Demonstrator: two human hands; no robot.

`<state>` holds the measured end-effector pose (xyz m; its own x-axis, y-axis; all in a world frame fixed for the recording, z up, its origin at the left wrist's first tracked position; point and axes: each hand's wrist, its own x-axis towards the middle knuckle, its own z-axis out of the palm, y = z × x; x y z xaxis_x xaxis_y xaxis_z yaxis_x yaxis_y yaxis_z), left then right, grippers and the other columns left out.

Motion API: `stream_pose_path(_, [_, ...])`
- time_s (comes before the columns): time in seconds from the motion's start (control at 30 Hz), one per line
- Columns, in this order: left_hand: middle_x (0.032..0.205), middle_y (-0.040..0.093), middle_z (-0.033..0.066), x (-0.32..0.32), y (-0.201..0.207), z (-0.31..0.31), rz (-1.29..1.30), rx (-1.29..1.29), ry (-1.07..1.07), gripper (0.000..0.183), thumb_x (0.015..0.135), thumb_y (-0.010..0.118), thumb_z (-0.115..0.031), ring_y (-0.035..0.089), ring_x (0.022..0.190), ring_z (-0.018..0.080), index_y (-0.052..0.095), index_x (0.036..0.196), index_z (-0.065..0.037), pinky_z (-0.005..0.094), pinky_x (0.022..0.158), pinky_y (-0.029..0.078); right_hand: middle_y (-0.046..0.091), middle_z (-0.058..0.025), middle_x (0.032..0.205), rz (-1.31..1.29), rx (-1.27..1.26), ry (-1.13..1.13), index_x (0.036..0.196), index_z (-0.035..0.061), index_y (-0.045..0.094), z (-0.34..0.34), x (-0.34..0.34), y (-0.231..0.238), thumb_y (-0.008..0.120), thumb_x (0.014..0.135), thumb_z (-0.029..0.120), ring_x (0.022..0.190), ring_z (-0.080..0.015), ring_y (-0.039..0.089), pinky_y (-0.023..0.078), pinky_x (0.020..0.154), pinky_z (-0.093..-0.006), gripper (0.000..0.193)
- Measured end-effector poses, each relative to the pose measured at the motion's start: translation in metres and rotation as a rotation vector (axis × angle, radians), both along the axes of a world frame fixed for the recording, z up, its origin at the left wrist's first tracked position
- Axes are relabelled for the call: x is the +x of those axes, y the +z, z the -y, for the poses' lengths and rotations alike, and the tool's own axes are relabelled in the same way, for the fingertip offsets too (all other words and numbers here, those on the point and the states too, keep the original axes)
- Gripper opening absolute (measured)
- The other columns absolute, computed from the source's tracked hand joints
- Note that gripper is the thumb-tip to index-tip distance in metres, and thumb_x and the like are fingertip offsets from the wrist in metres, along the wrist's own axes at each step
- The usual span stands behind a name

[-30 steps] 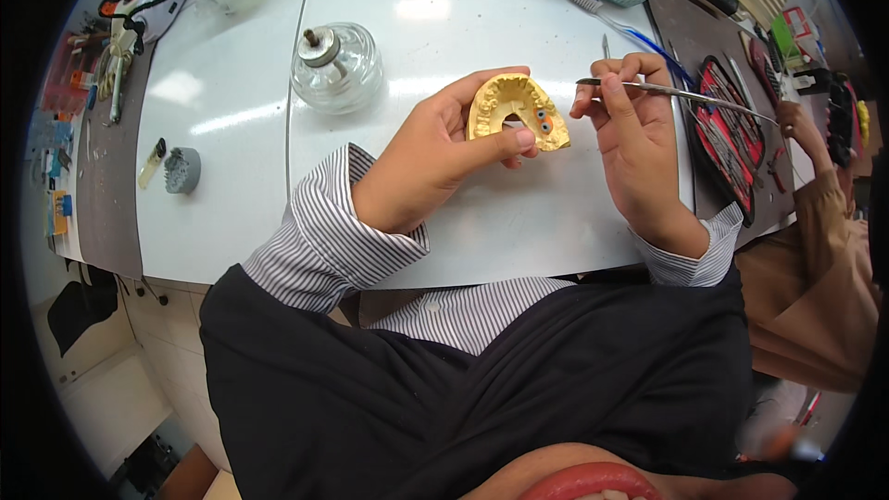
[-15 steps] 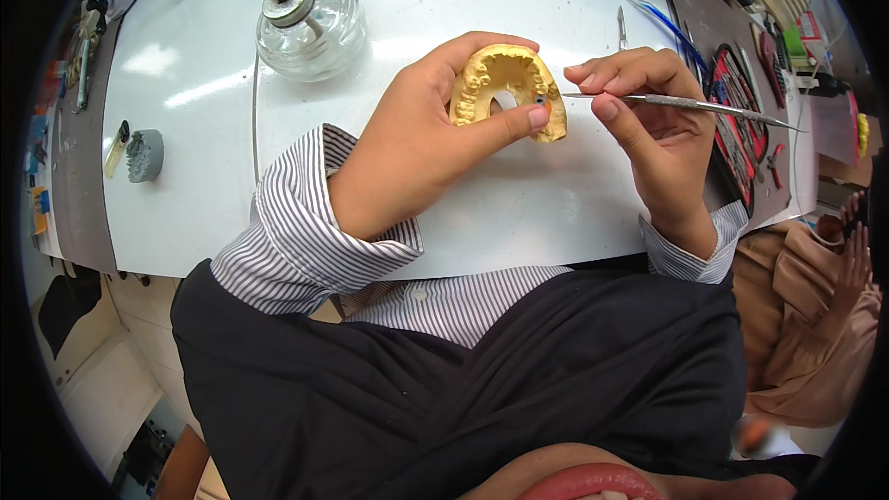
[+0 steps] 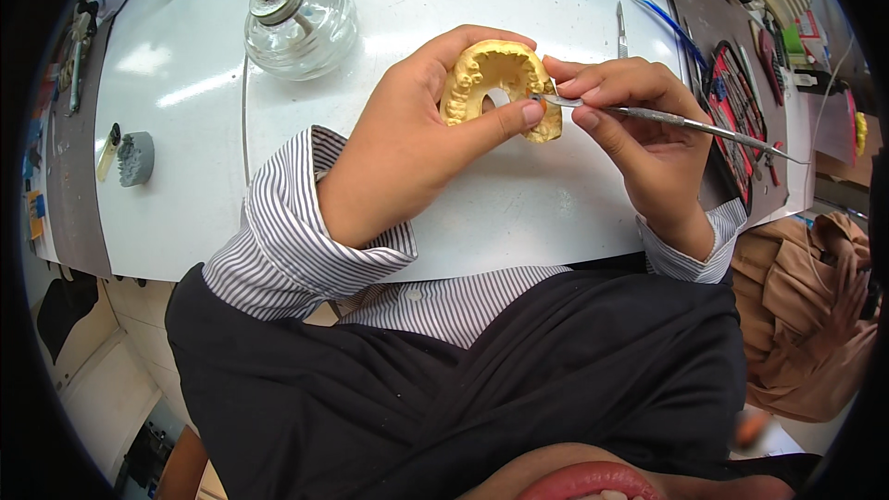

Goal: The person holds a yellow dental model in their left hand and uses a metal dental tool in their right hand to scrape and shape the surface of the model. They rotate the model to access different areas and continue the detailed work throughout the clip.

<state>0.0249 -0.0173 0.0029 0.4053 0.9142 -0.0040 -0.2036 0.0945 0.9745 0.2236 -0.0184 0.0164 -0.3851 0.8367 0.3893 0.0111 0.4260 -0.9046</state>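
Observation:
My left hand (image 3: 407, 134) grips a yellow plaster dental model (image 3: 495, 60), an arch of teeth, above the white table. Its thumb lies across the open middle of the arch, by a small dark and orange spot on the right side. Between thumb and fingers, my right hand (image 3: 648, 125) pinches a double-ended metal dental carver (image 3: 690, 123). The carver's flat, bright blade touches or nearly touches the model at that spot, close to my left thumb tip. Its other thin, bent end points out to the right.
A glass spirit lamp (image 3: 301, 28) stands at the far left. A grey tooth model (image 3: 136, 159) sits on the left side. Farther right lie a scalpel (image 3: 621, 32), a blue toothbrush (image 3: 648, 5) and a red-lined tool case (image 3: 732, 111). Another person in brown (image 3: 796, 315) is at the right.
The carver has turned, so its flat blade now shows at the model. My right fingers have moved left, closer to the model. The view has shifted slightly.

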Motion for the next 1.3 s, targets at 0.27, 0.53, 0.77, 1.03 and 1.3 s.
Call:
stream_pose_path(0.27, [0.091, 0.06, 0.0029, -0.0033, 0.0058, 0.0019, -0.124, -0.008, -0.017, 0.038, 0.082, 0.068, -0.014, 0.057, 0.079, 0.007, 0.052, 0.115, -0.004, 0.0188, 0.067, 0.046, 0.064, -0.0131, 0.094, 0.084, 0.079, -0.042, 0.091, -0.0042, 0.061, 0.0032, -0.0034, -0.0004, 0.063, 0.078, -0.009, 0.097, -0.024, 0.063, 0.053, 0.085, -0.0314, 0.014])
stream_pose_path(0.53, [0.085, 0.06, -0.0015, 0.0004, 0.0055, 0.0058, -0.151, 0.009, 0.026, 0.04, 0.083, 0.067, -0.016, 0.051, 0.066, 0.0014, 0.053, 0.119, -0.008, 0.0142, 0.056, 0.042, 0.064, -0.0137, 0.094, 0.137, 0.143, -0.04, 0.091, -0.0042, 0.061, 0.0023, -0.0037, -0.0004, 0.062, 0.077, -0.011, 0.096, -0.0243, 0.063, 0.054, 0.083, -0.0307, 0.015])
stream_pose_path(0.77, [0.085, 0.06, -0.0008, 0.0008, 0.0047, 0.0062, -0.166, 0.016, 0.029, 0.039, 0.083, 0.067, -0.016, 0.051, 0.066, 0.0021, 0.053, 0.118, -0.007, 0.0149, 0.056, 0.042, 0.064, -0.0132, 0.093, 0.103, 0.148, -0.035, 0.09, -0.0037, 0.061, 0.0021, -0.0041, -0.0003, 0.062, 0.077, -0.011, 0.098, -0.0254, 0.063, 0.054, 0.083, -0.0314, 0.015])
stream_pose_path(1.03, [0.082, 0.06, -0.0007, 0.0007, 0.0029, 0.0063, -0.175, 0.032, 0.038, 0.039, 0.083, 0.067, -0.016, 0.05, 0.064, 0.0022, 0.053, 0.117, -0.006, 0.015, 0.055, 0.041, 0.063, -0.0129, 0.093, 0.137, 0.154, -0.038, 0.089, -0.0039, 0.06, 0.0032, -0.0057, 0.0003, 0.061, 0.077, -0.013, 0.1, -0.0264, 0.062, 0.053, 0.086, -0.0321, 0.015])
stream_pose_path(1.3, [0.081, 0.059, -0.0005, 0.0011, 0.0033, 0.0067, -0.159, 0.011, 0.036, 0.038, 0.083, 0.067, -0.016, 0.05, 0.06, 0.002, 0.053, 0.117, -0.005, 0.0147, 0.052, 0.04, 0.064, -0.013, 0.092, 0.095, 0.113, -0.036, 0.089, -0.0037, 0.06, 0.0032, -0.0052, 0.0009, 0.061, 0.077, -0.013, 0.1, -0.0269, 0.062, 0.053, 0.086, -0.0325, 0.015])
